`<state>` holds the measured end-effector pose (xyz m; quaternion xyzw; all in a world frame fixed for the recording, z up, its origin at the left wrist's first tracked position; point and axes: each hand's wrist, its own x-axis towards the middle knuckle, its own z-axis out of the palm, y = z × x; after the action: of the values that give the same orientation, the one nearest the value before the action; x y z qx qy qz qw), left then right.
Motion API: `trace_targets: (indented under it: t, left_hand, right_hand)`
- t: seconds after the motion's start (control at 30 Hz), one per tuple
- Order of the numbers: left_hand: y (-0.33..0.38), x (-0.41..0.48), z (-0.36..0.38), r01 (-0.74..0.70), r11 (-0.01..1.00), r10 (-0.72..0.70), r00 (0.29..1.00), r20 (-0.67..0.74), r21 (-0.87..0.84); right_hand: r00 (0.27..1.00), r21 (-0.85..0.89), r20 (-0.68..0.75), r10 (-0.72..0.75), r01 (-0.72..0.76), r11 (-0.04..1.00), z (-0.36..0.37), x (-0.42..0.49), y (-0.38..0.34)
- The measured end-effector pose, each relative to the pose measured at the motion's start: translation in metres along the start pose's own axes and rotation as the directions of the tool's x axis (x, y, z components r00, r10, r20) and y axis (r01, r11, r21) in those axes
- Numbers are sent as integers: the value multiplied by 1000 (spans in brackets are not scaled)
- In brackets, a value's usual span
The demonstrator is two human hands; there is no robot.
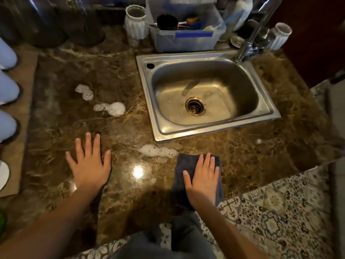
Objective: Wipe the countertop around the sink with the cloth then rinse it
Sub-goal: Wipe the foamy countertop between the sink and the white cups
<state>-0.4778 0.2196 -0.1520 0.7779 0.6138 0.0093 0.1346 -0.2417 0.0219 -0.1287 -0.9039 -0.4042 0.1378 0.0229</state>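
Wiping stage, early. The right hand [202, 176] lies flat, fingers straight and close together, pressing the folded dark cloth [180, 171] onto the countertop [74, 71] just in front of the sink [147, 86]; the left hand [89, 161] rests open, fingers spread, on bare stone in front of the sink and to its left. Unwiped foam patches [158, 151] lie just beside the cloth and along the sink's left side, so the next move probably calls for a firm sweep through them, with rinsing under the faucet [255, 32] behind the sink to follow.
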Motion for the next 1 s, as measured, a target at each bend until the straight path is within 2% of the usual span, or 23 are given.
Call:
trace_targets:
  t: [0.13,0.23,0.33,0.43,0.5,0.57,0.7,0.9,1.0]
  left_hand:
    - [-3,2,1,-6,1000,6,1000,13,15]
    - [-3,3,2,-10,1000,10,1000,15,10]
    - [-2,2,2,-17,1000,17,1000,0,6]
    - [-1,3,4,-24,1000,24,1000,-12,20]
    - [-1,4,5,-30,999,30,1000,-6,23]
    - [-3,4,7,-36,999,36,999,-11,15]
    - [-3,3,7,-40,999,38,998,-47,-26]
    - [-2,3,1,-44,998,42,997,-60,-36]
    - [-1,1,-5,-32,990,23,998,-66,-135]
  right_hand:
    - [963,-100,50,-266,269,958,-18,48,38]
    - [925,-104,106,-366,376,921,-39,85,62]
    - [939,-118,63,-337,342,932,-36,92,61]
    - [991,-96,-53,-121,115,989,-18,79,32]
    - [996,-70,-86,-19,13,997,-10,71,5]
    - [996,-67,-80,-40,34,997,-4,61,-22]
    - [983,-110,-49,-178,172,979,11,43,-68]
    - [977,-115,-88,-193,183,976,21,38,-95]
    - [966,-115,-56,-251,244,963,23,34,-101]
